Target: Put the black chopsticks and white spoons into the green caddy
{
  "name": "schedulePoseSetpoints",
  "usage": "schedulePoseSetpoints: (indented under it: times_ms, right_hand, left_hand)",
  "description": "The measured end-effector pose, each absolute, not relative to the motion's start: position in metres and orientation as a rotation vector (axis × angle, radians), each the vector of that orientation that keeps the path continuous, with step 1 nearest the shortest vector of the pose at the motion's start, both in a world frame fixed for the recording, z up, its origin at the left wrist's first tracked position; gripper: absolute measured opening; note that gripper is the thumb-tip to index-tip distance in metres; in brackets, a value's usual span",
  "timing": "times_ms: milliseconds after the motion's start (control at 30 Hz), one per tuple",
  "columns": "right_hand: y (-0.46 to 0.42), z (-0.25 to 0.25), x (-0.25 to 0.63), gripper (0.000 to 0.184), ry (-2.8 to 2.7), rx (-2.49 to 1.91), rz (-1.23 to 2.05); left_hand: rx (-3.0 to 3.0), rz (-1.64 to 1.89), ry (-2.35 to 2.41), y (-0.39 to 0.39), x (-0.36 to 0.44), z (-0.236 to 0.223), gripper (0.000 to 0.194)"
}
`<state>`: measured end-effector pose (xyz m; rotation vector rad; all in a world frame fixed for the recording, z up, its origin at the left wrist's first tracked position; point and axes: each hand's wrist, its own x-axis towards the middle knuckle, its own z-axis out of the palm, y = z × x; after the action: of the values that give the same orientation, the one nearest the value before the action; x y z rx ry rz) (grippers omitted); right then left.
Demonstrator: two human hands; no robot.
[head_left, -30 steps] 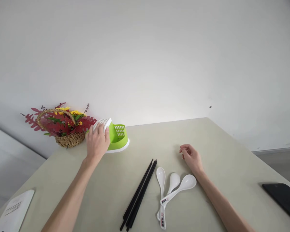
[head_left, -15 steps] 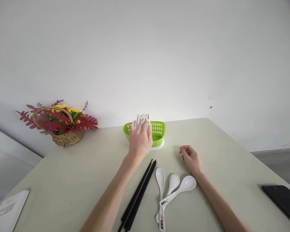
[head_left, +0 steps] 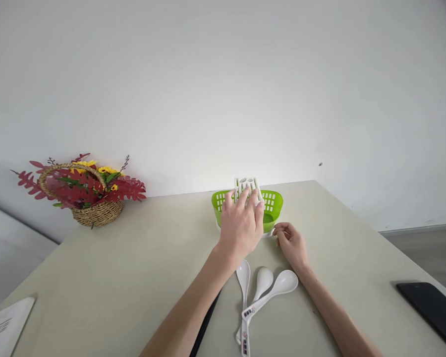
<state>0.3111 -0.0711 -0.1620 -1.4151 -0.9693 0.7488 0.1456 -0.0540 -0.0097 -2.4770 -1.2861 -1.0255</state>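
My left hand [head_left: 241, 223] grips the white slotted middle part [head_left: 248, 184] of a green and white utensil holder [head_left: 274, 203]. Its fingers lie over the front of that part, hiding much of the holder. The holder stands upright near the back edge, with a perforated green basket on each side. My right hand [head_left: 293, 244] rests on the table, loosely curled with nothing in it, its fingertips close to the holder's white base. Three white spoons [head_left: 264, 280] lie crossed in front of my hands. Black chopsticks [head_left: 206, 325] are mostly hidden under my left forearm.
A wicker basket [head_left: 100, 214] of red leaves and yellow flowers sits at the back left against the wall. A white object with printed lines [head_left: 9, 322] lies at the left front of the table [head_left: 134, 277]. The black phone [head_left: 429, 310] is at the right edge.
My left hand has moved the utensil holder from beside the flower basket rightward to the middle, near my right hand. The right hand stays on the table. My left forearm now covers most of the chopsticks.
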Motion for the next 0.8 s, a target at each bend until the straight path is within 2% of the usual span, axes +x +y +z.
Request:
schedulePoseSetpoints:
  times_ms: [367,500,633,800]
  right_hand:
    - [-0.071,-0.167,0.310,0.011,-1.049,-1.438,0.754]
    - [-0.070,-0.167,0.311,0.011,-1.060,-1.472,0.725]
    - [-0.068,-0.166,0.310,0.009,-1.065,-1.489,0.694]
    - [-0.069,-0.164,0.308,0.007,-1.108,-1.531,0.659]
  left_hand:
    - [-2.616,-0.986,-1.211,-0.065,0.134,-0.004,0.040]
    - [-2.546,-1.315,-1.195,-0.054,0.099,-0.011,0.035]
    - [-2.363,-1.669,-1.560,-0.045,0.045,-0.041,0.029]
    - [-2.573,-1.529,-2.130,-0.053,-0.011,-0.091,0.040]
